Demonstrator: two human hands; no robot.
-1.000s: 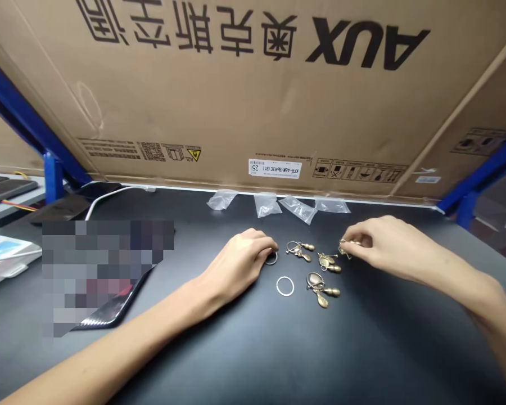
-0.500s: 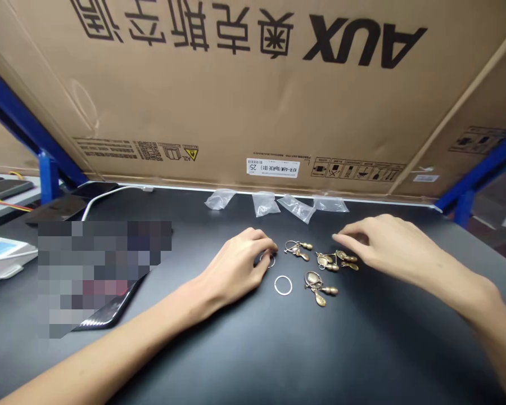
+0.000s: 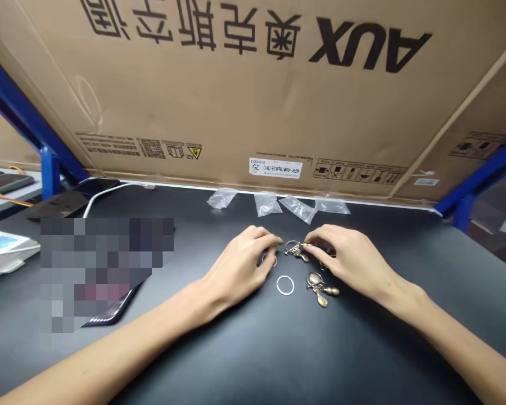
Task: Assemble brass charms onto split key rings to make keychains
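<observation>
On the dark tabletop, my left hand (image 3: 248, 261) rests with thumb and forefinger apart; a small silver ring (image 3: 275, 260) shows between them, partly hidden. To its right lies a brass keychain (image 3: 294, 248) with a round ring and small charms. My right hand (image 3: 346, 256) pinches one end of this keychain between thumb and forefinger. Under the right palm, other brass pieces (image 3: 324, 264) are mostly covered. Nearer to me are a plain silver split ring (image 3: 285, 285) and another brass keychain (image 3: 319, 288), whose charms include a gourd-shaped one.
Several clear plastic bags (image 3: 267, 204) lie along the back edge, before a large cardboard box (image 3: 236, 112). Blue posts (image 3: 49, 171) stand at both sides. At left are a blurred-out area, a dark device edge (image 3: 113, 315) and a white cable (image 3: 105, 192).
My right hand has moved left, from over the brass pieces to the keychain near my left hand, and has taken hold of it. My left hand has hardly moved.
</observation>
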